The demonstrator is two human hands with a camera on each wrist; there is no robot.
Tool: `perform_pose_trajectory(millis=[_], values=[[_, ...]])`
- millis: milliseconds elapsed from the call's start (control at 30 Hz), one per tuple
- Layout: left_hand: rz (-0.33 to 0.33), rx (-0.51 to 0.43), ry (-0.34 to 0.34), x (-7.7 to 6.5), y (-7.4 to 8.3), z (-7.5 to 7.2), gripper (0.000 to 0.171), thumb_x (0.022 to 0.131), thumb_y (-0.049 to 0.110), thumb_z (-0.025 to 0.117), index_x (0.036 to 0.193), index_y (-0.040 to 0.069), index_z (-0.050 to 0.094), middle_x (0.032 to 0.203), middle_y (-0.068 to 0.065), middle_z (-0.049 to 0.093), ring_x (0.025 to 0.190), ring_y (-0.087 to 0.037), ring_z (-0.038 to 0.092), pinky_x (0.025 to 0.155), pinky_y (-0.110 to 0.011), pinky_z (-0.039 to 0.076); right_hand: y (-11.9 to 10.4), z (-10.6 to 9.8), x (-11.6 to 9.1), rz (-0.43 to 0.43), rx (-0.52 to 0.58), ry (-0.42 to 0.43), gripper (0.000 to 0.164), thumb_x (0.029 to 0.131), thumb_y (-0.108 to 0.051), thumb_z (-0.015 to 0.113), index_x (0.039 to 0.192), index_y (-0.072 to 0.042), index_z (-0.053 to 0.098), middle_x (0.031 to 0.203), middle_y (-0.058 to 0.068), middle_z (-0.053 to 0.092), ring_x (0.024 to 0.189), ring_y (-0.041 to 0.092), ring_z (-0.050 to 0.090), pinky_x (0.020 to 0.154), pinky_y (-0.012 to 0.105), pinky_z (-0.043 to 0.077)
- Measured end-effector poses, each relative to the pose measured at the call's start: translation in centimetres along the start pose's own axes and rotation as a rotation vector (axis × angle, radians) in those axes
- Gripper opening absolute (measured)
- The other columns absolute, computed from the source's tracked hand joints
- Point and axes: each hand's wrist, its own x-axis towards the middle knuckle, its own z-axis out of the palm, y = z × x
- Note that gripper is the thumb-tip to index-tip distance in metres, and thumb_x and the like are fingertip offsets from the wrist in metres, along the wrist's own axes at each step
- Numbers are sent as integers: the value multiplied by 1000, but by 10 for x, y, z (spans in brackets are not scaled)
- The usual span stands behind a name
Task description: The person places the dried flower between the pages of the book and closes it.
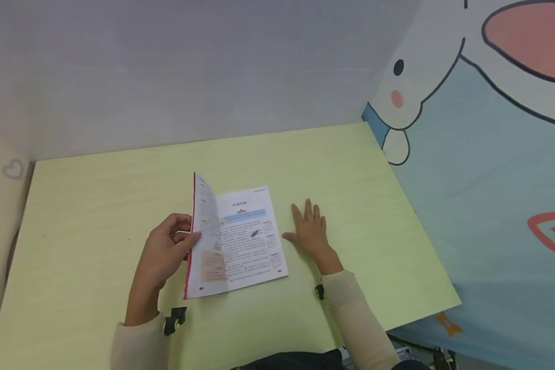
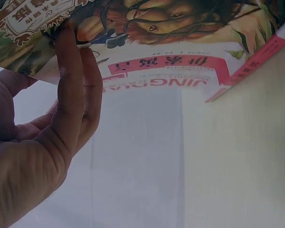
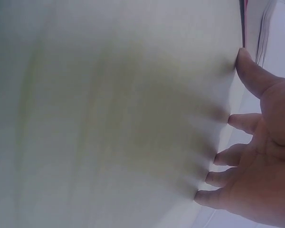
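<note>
An open book (image 1: 247,239) lies on the pale yellow table, its left side raised at an angle. My left hand (image 1: 166,249) grips that raised left edge, thumb on the printed page and fingers behind the cover. In the left wrist view, the fingers (image 2: 71,95) press against the book's illustrated cover (image 2: 171,28), which shows a lion and a pink band. To the right of the book, my right hand (image 1: 312,234) rests with spread fingers, its fingertips on the tabletop. The right wrist view shows this hand (image 3: 266,147) with the thumb close to the book's edge.
The yellow table (image 1: 97,205) meets a plain grey-white wall (image 1: 189,72) at the back. On the right, a blue wall covering (image 1: 490,180) with cartoon figures stands beside the table's edge. Dark clothing (image 1: 291,361) shows at the near edge.
</note>
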Motion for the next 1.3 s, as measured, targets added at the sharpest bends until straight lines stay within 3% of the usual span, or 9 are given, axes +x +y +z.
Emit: perform_pose_trajectory(millis=[333,633,967,1100,1300], values=[[33,68,-84,23,18,37,32,95,11,62,125,3,54,113,-15,58,101,-30,60,67,-31,56,-2,1,0,2,-1,22,89,89,-43,73,159,-15,27,166,22,1,152,45,-1,118,64,10],[69,151,-105,45,20,74,30,91,15,65,117,4,56,101,-10,58,90,-23,55,74,-31,46,-2,2,0,12,-5,12,89,89,-43,73,160,-17,25,166,21,-1,152,43,-2,118,63,9],[-1,246,-121,65,20,117,30,87,23,66,111,10,54,89,-6,55,75,-21,53,61,-30,43,-1,1,0,-11,-18,37,88,88,-45,73,159,-16,29,166,23,4,152,46,3,116,66,13],[10,273,-108,72,17,138,32,85,22,68,109,8,53,81,-6,53,67,-19,49,55,-30,40,-2,1,-1,-18,-26,45,88,88,-46,73,158,-16,30,165,24,6,151,46,5,116,66,14],[-10,312,-77,78,12,159,33,81,20,72,105,8,52,93,-9,56,81,-25,54,68,-36,46,-3,-3,-3,-26,-17,57,87,87,-45,75,157,-15,33,165,25,9,151,47,7,115,67,16]])
